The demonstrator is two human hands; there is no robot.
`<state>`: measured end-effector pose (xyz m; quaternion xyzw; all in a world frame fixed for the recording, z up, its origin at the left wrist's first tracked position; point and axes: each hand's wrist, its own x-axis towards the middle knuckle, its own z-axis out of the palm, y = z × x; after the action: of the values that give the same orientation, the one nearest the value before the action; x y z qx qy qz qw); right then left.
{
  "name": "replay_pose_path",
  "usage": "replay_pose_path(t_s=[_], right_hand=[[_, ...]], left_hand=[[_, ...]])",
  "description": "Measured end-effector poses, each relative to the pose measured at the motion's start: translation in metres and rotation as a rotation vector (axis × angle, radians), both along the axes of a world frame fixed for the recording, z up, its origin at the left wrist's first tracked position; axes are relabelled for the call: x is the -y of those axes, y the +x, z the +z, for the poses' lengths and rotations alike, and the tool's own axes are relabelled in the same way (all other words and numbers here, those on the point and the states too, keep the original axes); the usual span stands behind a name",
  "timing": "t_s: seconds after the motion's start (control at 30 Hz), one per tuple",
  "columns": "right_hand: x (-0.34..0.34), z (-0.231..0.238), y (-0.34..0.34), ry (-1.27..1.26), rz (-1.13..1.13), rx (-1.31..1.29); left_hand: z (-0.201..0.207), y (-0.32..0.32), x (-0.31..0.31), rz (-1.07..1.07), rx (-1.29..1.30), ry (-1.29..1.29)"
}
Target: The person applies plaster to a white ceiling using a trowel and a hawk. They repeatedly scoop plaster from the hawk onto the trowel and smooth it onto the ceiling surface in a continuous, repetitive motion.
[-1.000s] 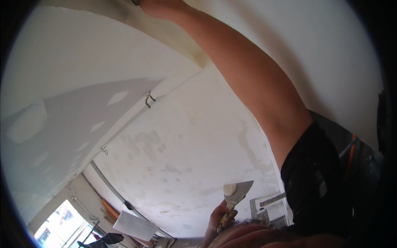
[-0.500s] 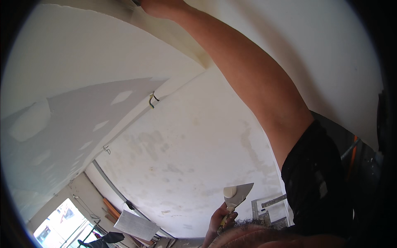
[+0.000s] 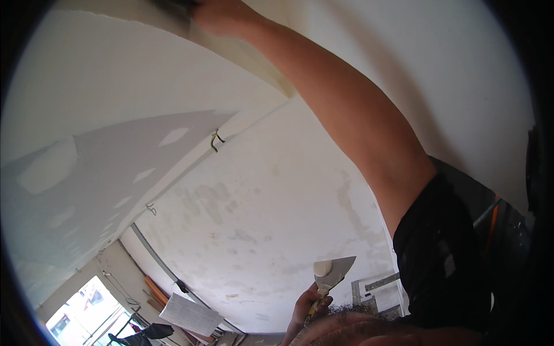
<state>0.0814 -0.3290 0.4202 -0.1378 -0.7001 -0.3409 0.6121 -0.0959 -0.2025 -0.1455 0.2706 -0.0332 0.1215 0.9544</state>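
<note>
My right arm stretches up across the picture to the ceiling. At the top edge my right hand (image 3: 222,17) is closed around a dark flat tool (image 3: 173,8), blurred and partly cut off, so its kind cannot be made out. It is by the ragged edge of a pale, smooth coat (image 3: 133,63) on the ceiling. Low in the middle my left hand (image 3: 307,307) grips a putty knife (image 3: 340,271) by its handle, blade up. A lump of white filler (image 3: 322,268) sits on the blade.
A grey board ceiling (image 3: 115,138) with white patches runs left. Loose wires (image 3: 216,140) hang at the joint with the patchy white wall (image 3: 271,190). Lower left are a bright window (image 3: 89,311), a pale sheet (image 3: 190,314) and leaning lengths of wood (image 3: 154,291).
My right hand has come slightly lower, and more of the dark tool shows at the top edge. The left hand and putty knife have hardly moved.
</note>
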Motion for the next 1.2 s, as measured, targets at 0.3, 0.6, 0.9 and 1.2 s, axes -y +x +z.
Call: replay_pose_path(t_s=[0.3, 0.6, 0.9, 1.2], right_hand=[[0.007, -0.029, -0.017, -0.037, -0.040, -0.047], [0.019, -0.077, -0.032, -0.052, -0.004, -0.067], [0.033, -0.106, -0.014, 0.132, 0.009, -0.029], [0.036, -0.316, 0.073, -0.663, 0.254, -0.436]], left_hand=[[0.009, 0.000, 0.004, 0.004, -0.018, 0.056], [0.017, -0.001, 0.010, -0.003, -0.031, 0.069], [0.023, 0.000, 0.024, 0.059, -0.018, 0.121], [0.035, -0.003, 0.052, -0.152, 0.269, 0.005]])
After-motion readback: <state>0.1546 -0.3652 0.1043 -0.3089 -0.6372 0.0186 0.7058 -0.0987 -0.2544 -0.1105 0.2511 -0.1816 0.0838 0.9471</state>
